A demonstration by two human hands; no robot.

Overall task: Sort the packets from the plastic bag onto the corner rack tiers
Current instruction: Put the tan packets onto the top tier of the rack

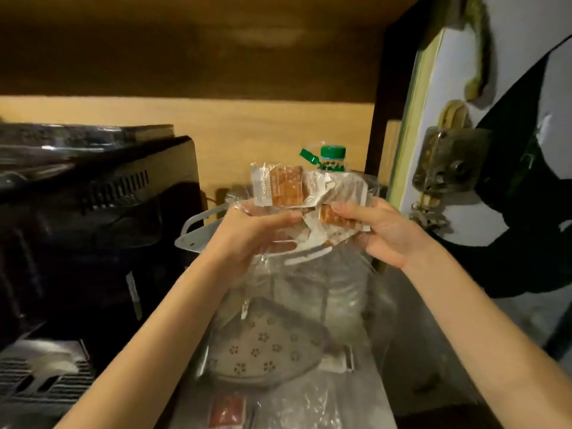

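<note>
Slippage is the risk: the clear plastic bag (297, 289) hangs loose over the corner rack (198, 230), so packets could spill. Left hand (257, 230) pinches a packet (278, 187) through the bag's mouth; right hand (380, 230) has fingers closed on another packet (337, 212), above the patterned lower tier (266, 345)

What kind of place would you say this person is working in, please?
Probably a home kitchen or pantry corner: a black appliance sits under a wooden shelf, a green-capped bottle stands behind a white corner rack, and both hands hold food packets.
</note>
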